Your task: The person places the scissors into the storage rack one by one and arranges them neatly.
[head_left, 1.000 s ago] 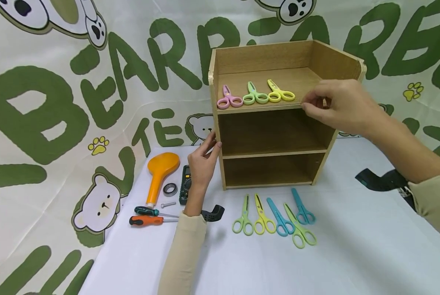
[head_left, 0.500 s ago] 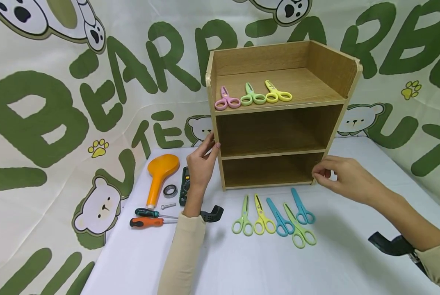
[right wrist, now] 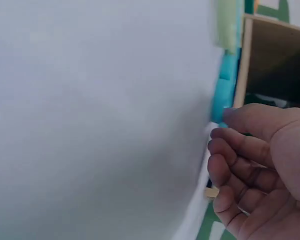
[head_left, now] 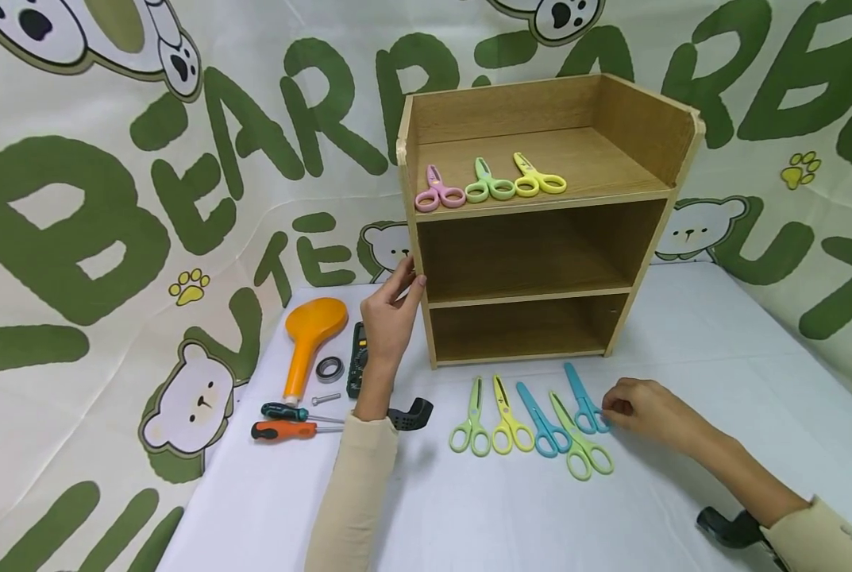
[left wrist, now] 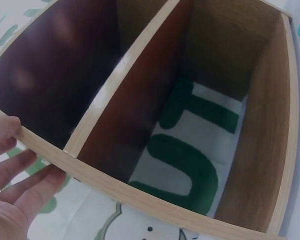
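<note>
My left hand grips the left side of a wooden shelf, thumb at the front edge and fingers along the outer side. In the left wrist view, the left fingers lie against that side board. My right hand is low over the table, fingers loosely curled, fingertips right at the handle of blue scissors. The right wrist view has the thumb overlapping the blue handle, with a gap to the index finger. Pink scissors, green scissors and yellow scissors lie on the top shelf.
In front of the shelf lie green, yellow, blue and light green scissors. Left of the left arm are an orange paddle-shaped thing, a tape roll, a bolt, two screwdrivers and a multimeter.
My right hand has come down from the right end of the top shelf, past the shelf's lower right corner, to the blue scissors on the table. The left hand stays on the shelf's side.
</note>
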Demonstrator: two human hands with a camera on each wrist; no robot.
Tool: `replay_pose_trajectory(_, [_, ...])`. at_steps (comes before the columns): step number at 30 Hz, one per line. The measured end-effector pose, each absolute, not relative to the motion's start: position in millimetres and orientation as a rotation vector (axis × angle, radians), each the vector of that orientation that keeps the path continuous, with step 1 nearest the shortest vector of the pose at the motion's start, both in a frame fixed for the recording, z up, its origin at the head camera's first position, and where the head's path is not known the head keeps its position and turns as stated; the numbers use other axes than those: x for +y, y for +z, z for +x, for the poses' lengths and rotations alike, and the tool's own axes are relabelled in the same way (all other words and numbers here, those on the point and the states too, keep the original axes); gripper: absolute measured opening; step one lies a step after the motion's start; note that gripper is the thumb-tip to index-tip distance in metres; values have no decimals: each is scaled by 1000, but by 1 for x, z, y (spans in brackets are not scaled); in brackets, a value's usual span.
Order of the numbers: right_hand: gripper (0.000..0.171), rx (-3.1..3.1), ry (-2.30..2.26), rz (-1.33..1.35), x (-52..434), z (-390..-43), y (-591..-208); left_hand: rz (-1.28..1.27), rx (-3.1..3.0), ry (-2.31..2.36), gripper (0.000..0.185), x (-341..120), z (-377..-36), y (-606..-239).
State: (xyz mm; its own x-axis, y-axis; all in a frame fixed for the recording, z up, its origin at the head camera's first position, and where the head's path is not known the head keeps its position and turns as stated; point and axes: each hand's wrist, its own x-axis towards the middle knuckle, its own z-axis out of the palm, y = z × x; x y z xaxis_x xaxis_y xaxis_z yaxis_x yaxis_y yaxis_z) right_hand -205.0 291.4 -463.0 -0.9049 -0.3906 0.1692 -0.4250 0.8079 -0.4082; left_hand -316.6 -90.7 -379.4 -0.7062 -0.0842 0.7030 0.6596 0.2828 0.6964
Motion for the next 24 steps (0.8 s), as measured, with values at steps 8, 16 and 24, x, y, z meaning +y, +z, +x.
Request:
replay_pose_trajectory(8, [8,-2915,710,560,286,-203,-471,-530,-1899,-1473,47,-90,-316,-380])
replay_pose_trajectory(16, [15,-2835,727,608,285,-193,-448,-513,-1926,-1480,46,-87,-316,-383])
replay_pose_trajectory(24, [28,-2613,650,812,280,-183,-360,-517,-1912,-1473,46,-90,-317,-381])
